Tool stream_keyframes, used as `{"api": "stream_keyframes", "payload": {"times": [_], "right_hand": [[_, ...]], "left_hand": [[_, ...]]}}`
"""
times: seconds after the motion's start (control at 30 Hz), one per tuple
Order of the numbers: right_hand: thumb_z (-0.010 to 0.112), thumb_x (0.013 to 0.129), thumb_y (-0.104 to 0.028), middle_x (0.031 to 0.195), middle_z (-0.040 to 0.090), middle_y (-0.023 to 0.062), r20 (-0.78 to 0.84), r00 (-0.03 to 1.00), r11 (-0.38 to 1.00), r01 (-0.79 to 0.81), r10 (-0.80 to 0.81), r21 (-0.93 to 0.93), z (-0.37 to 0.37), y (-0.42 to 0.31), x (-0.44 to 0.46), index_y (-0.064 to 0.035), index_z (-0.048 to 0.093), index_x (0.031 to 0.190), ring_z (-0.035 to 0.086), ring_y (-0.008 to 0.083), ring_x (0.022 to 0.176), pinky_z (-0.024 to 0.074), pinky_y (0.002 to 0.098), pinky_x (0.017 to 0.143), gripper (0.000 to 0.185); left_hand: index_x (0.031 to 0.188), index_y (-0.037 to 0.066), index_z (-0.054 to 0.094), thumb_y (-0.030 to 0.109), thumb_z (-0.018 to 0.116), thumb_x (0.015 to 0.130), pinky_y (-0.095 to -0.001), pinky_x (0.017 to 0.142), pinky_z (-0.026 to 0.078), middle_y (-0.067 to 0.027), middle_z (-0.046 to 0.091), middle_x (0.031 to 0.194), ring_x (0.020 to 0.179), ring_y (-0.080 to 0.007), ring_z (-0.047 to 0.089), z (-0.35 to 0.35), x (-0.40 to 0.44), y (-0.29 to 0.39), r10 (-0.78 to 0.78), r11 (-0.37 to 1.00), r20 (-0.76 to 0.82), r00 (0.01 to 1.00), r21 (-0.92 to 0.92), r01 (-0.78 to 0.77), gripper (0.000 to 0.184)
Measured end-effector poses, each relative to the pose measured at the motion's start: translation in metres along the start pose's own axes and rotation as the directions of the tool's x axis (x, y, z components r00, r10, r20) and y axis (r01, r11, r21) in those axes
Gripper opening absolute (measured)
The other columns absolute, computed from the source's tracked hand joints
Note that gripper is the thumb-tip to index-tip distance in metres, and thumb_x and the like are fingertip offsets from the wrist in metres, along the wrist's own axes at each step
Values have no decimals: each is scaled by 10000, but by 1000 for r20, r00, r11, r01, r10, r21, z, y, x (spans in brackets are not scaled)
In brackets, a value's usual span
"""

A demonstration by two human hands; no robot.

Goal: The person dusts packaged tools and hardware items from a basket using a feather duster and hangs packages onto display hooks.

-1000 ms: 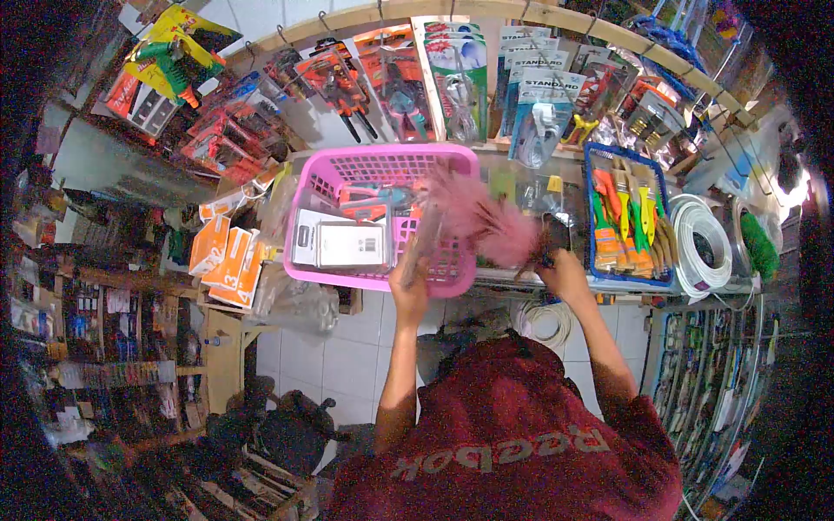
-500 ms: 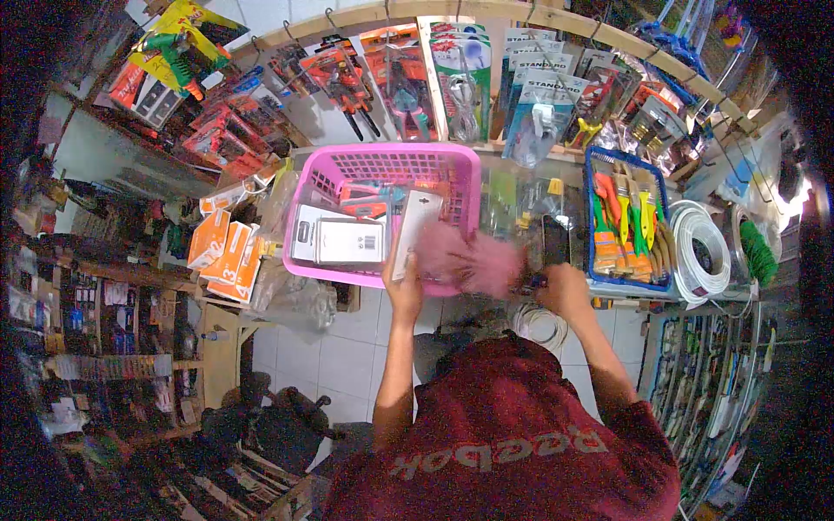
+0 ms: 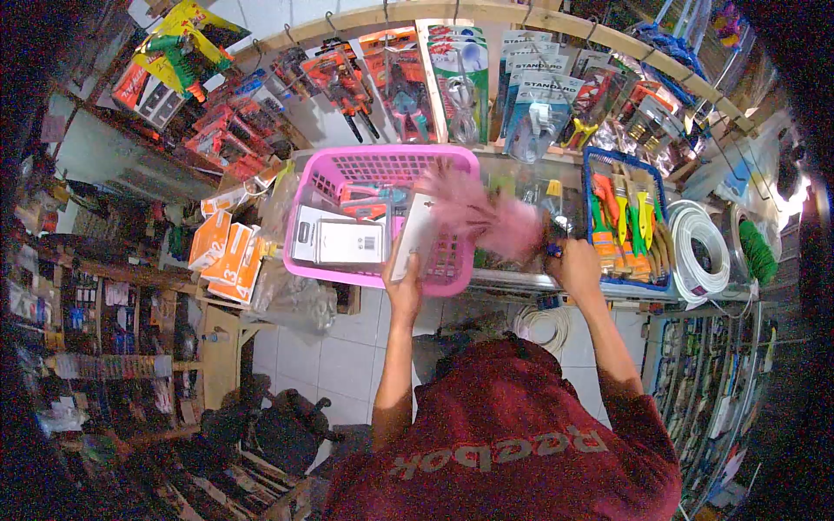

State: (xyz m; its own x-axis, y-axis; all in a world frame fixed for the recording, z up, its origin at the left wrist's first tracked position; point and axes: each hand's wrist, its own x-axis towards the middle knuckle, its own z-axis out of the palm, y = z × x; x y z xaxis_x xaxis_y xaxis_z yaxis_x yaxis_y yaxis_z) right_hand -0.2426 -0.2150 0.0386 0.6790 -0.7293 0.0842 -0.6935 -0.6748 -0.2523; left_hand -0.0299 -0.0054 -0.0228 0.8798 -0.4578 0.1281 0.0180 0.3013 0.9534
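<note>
So the left hand (image 3: 405, 288) has a flat white package (image 3: 412, 236) pinched upright-ish at the right side of the pink basket (image 3: 388, 282), which sits on the left part of the surface (image 3: 512, 280). Right hand (image 3: 576, 265)'s wrapped round the handle of a pink feather duster (image 3: 495, 219), by the surface's near edge, fluffy end blurry and reaching over the basket's right rim.

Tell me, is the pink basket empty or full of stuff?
Partly filled: in the pink basket, white packages and red-orange packs lie at one end, below the rim.
</note>
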Motion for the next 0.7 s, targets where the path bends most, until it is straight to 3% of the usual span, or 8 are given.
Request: {"api": "stream_keyframes", "payload": {"times": [0.07,0.2,0.27,0.37,0.47,0.57,0.6,0.7], "right_hand": [[708,648,-234,679,626,190,-40,999,1000,-12,12,-1,2,2,1,-78,668,825,629,347,654,515,453,614,239],[709,661,-263,714,638,186,60,998,1000,-16,16,-11,-3,-3,2,-97,675,853,634,342,681,519,448,628,256],[711,665,-280,728,642,185,91,995,999,-25,27,-24,1,-3,4,-113,678,865,636,343,695,520,444,638,262],[630,625,-139,710,622,197,49,999,997,10,-14,72,-10,-14,2,-74,680,827,601,366,684,487,467,644,219],[635,637,-155,716,620,202,27,999,984,17,-22,179,-11,-18,2,-70,677,823,592,375,690,482,468,643,209],[708,685,-331,774,659,141,84,996,994,26,-35,108,-15,-18,3,-154,680,890,628,347,709,511,448,653,272],[709,682,-328,774,658,142,83,996,993,27,-37,117,-16,-18,3,-150,679,887,627,347,709,511,447,651,273],[707,676,-310,771,654,147,61,997,989,37,-46,142,-20,-22,2,-141,679,878,624,348,707,509,447,645,265]], "left_hand": [[1208,11,514,114,587,869,-260,750,458,-63,596,1041,891,-128,558,-12,2,-17,-15,995,18,1000,98,13,362],[1258,-26,474,163,577,874,-306,981,335,-130,505,1268,1155,-187,461,-10,0,-9,-71,988,56,996,142,62,441],[1259,-25,474,161,575,874,-305,979,335,-130,514,1257,1152,-188,465,-9,1,-8,-57,990,66,996,133,48,439],[1256,-23,478,154,572,873,-305,975,338,-130,527,1242,1144,-190,474,-9,1,-5,-69,988,66,995,143,59,432],[1251,-22,484,146,573,871,-305,971,343,-127,537,1228,1133,-190,482,-6,0,1,-57,982,76,995,182,43,425],[1263,5,482,108,568,864,-291,887,402,-103,566,1164,1014,-163,522,-5,1,2,34,964,95,995,260,-58,422],[1270,18,480,90,565,860,-285,846,430,-91,579,1135,956,-150,540,-3,1,4,74,952,104,992,290,-102,425],[1269,1,475,93,563,859,-309,917,401,-118,553,1198,1044,-181,524,1,0,10,67,961,102,992,260,-92,429]]}}
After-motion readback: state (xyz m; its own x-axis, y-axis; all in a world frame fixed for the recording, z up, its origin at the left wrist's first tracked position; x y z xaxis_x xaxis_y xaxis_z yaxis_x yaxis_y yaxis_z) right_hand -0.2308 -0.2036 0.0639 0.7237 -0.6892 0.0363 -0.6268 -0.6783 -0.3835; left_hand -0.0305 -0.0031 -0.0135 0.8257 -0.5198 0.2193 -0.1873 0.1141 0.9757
